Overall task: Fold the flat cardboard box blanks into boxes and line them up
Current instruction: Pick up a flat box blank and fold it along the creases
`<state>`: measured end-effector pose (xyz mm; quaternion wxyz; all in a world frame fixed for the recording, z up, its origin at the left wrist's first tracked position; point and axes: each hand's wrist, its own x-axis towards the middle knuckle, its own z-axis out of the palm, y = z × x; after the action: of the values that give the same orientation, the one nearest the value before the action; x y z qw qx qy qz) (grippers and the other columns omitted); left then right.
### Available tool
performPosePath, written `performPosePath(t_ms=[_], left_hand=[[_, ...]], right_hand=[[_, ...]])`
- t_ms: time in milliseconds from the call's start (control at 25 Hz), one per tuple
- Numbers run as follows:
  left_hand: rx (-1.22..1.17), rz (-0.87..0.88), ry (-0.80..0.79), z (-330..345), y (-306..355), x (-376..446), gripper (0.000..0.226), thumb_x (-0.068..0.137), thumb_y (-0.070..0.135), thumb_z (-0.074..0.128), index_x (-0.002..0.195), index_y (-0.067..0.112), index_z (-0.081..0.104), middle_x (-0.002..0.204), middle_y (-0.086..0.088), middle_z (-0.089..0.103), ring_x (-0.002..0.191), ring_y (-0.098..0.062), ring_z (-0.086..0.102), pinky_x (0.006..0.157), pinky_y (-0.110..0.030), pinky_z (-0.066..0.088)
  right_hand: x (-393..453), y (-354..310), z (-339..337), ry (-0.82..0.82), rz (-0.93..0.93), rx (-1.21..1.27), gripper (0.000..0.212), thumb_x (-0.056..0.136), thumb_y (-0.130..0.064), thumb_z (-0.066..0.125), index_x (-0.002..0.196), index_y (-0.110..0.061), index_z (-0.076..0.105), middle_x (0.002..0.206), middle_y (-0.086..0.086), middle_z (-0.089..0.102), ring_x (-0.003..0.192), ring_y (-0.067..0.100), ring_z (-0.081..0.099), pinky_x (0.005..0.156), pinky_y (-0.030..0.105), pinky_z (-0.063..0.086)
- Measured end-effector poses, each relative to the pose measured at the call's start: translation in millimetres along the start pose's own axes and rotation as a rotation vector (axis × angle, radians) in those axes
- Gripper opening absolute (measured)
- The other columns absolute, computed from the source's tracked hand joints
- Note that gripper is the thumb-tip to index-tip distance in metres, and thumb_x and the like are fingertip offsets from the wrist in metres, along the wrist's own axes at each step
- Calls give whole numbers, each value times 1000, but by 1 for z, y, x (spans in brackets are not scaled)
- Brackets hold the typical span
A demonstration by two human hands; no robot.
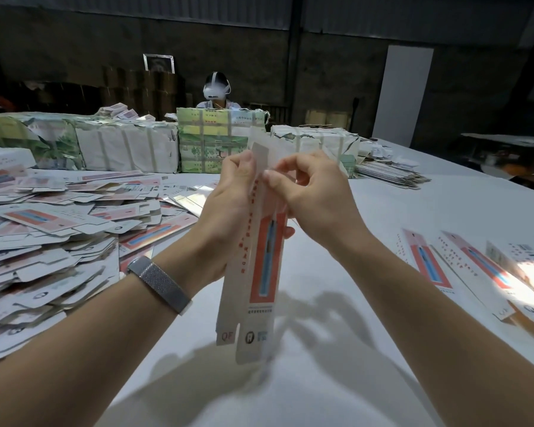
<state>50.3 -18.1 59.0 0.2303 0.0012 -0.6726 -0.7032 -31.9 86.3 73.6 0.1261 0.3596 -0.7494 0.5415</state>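
I hold a long, narrow white box blank (261,272) with a red and blue panel upright above the white table (383,211). My left hand (228,211) grips its upper part from the left side. My right hand (309,195) pinches the top flaps with thumb and fingers. The lower flaps hang free and look blurred. A big heap of flat blanks (50,235) lies on the left. Three folded boxes (475,266) lie side by side on the right.
Wrapped, strapped bundles (127,146) stand in a row along the far side of the table. A stack of flat sheets (389,174) lies at the far right. A person wearing a white headset (216,87) sits behind the bundles.
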Motion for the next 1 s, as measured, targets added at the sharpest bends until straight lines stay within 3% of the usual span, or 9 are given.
performPosePath(t_ms=[80, 200, 360, 440, 520, 640, 720, 880, 1000], left_hand=[[32, -11, -61, 0, 1, 0, 60, 97, 62, 32, 133, 16, 47, 93, -17, 73, 68, -23, 74, 56, -28, 57], [46, -32, -188, 1, 0, -2, 81, 86, 72, 24, 125, 10, 60, 95, -20, 72, 75, -25, 75, 62, -29, 59], [32, -44, -235, 1, -6, 0, 90, 91, 74, 15, 112, 3, 65, 92, -23, 72, 77, -35, 73, 71, -39, 61], [-34, -73, -220, 2, -7, 2, 93, 89, 77, 18, 108, -1, 64, 84, -21, 68, 70, -32, 68, 65, -37, 59], [-64, -65, -173, 7, -5, 1, 92, 84, 83, 26, 105, 2, 64, 76, -16, 64, 64, -26, 64, 59, -34, 56], [-140, -1, -151, 11, -4, 2, 111, 62, 87, 63, 132, 2, 47, 86, -18, 59, 62, -24, 60, 55, -32, 54], [-193, 31, -193, 11, -5, 4, 124, 51, 77, 81, 144, 8, 38, 102, -24, 58, 71, -28, 61, 61, -35, 54], [-281, -2, -221, 12, -1, -2, 62, 83, 51, 69, 131, 15, 59, 97, -8, 72, 85, -20, 72, 71, -30, 58], [-322, -46, -180, 8, 2, 0, 53, 87, 45, 63, 127, 11, 61, 102, -13, 73, 86, -26, 73, 73, -34, 60]], right_hand=[[4, -3, -6, -93, 61, 91, 21, 94, -34, 66, 79, -19, 62, 96, 10, 59, 77, 21, 63, 57, 35, 54], [5, -9, -15, -116, 56, 161, 37, 100, -32, 57, 69, -12, 58, 78, 5, 56, 50, 15, 57, 40, 28, 41], [1, -18, -16, -122, 61, 166, 40, 102, -33, 51, 74, -5, 58, 77, 0, 57, 53, 18, 58, 39, 31, 43], [-2, -24, -15, -166, 64, 263, 43, 103, -31, 50, 81, 5, 56, 69, 7, 58, 57, 28, 54, 44, 41, 43], [-3, -29, -13, -130, 38, 284, 47, 102, -33, 52, 83, 10, 55, 84, 13, 57, 65, 24, 57, 53, 49, 47], [-5, -29, -7, 34, -19, 311, 22, 93, -38, 64, 84, -18, 65, 114, 10, 55, 95, 16, 63, 74, 29, 56], [-8, -25, -2, 49, 11, 410, 13, 94, -38, 63, 102, -28, 62, 118, 10, 57, 104, 23, 65, 85, 39, 59], [-15, -17, 5, -102, 42, 631, 25, 105, -34, 42, 127, -33, 54, 111, -9, 70, 101, 13, 70, 80, 30, 60], [-14, -15, 4, -149, -33, 665, 41, 105, -32, 36, 144, -41, 43, 140, -5, 57, 113, 16, 66, 90, 32, 58]])
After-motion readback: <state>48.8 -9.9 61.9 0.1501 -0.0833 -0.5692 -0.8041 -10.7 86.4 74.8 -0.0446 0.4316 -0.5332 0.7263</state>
